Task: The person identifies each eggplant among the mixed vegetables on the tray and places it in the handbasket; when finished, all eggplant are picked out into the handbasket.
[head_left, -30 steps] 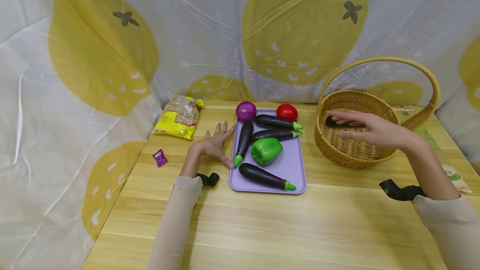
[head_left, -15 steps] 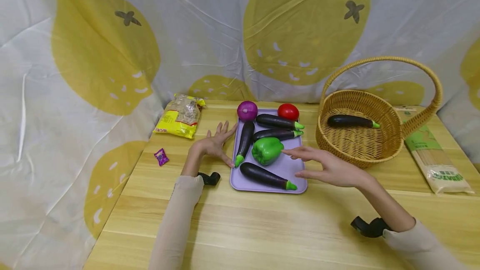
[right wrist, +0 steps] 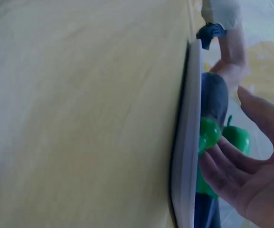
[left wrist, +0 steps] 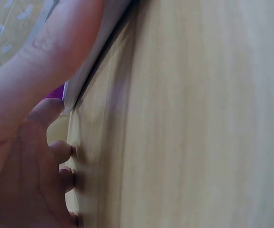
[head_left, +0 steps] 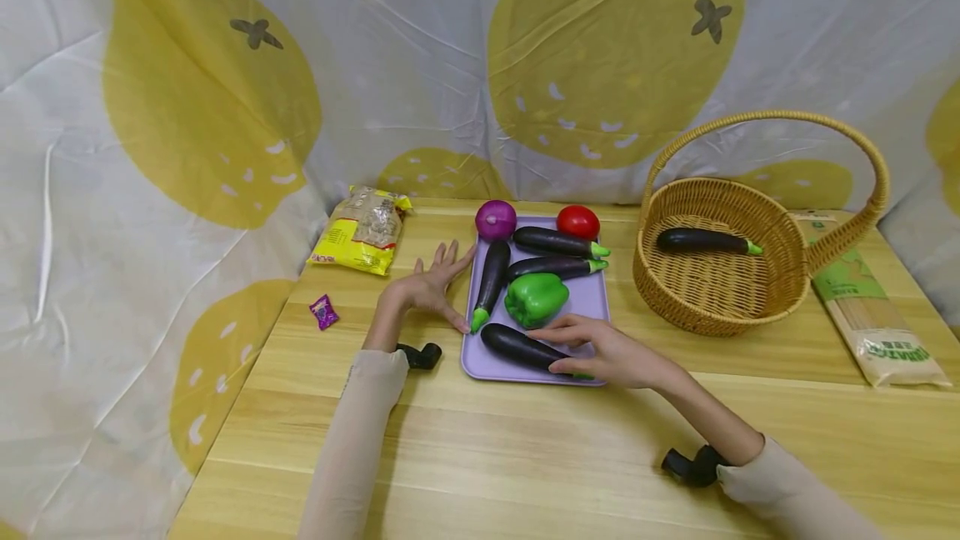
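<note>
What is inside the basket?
One eggplant, lying on its side in the basket. No other item shows inside; the spot beneath the eggplant is covered and cannot be seen.

At the far left of my table [head_left: 570, 457] lies a yellow bag [head_left: 363, 232] with a see-through panel; nearer me is a small purple wrapped sweet [head_left: 324, 312]. A long green-and-beige packet [head_left: 870, 311] lies to my right. Ahead I see a creased pale cloth [head_left: 420, 65] printed with big yellow lemons.
</note>
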The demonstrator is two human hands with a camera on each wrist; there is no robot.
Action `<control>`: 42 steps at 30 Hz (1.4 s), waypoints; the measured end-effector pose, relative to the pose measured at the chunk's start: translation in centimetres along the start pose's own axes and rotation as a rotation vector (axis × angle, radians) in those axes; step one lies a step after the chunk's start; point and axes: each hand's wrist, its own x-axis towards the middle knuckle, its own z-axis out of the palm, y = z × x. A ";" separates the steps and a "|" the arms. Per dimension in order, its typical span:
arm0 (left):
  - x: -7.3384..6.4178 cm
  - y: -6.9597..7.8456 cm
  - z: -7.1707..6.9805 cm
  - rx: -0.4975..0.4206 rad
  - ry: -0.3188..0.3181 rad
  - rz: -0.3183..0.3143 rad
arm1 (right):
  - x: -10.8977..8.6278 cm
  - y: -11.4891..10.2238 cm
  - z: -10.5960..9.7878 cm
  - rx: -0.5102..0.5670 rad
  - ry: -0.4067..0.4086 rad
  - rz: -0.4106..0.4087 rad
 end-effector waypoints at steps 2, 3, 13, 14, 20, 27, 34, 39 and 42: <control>0.1 0.0 0.0 -0.001 0.003 0.000 | 0.2 -0.1 0.3 0.014 0.016 0.008; 0.1 0.0 0.0 -0.001 0.004 0.001 | 0.2 -0.1 0.5 0.015 0.026 0.011; 0.0 0.0 0.1 0.005 -0.003 0.004 | 0.9 -0.4 1.5 -0.116 0.064 -0.016; -0.1 0.0 0.1 0.005 -0.003 0.004 | 1.0 -0.5 1.6 -0.144 0.065 -0.019; -0.1 -0.1 0.0 0.007 -0.003 0.007 | 1.3 -0.9 1.5 -0.243 0.057 -0.020; 0.1 0.0 0.0 0.000 -0.007 0.006 | 1.4 -1.0 1.3 -0.239 0.056 -0.012; 0.1 0.1 0.0 -0.003 -0.006 0.001 | 1.4 -0.8 1.1 -0.204 0.042 -0.009; 0.1 0.0 0.0 -0.004 -0.009 0.003 | 1.2 -0.8 0.6 -0.208 -0.004 -0.015; 0.0 -0.1 0.0 -0.002 -0.009 0.000 | 1.0 -0.9 -0.1 -0.196 -0.042 -0.021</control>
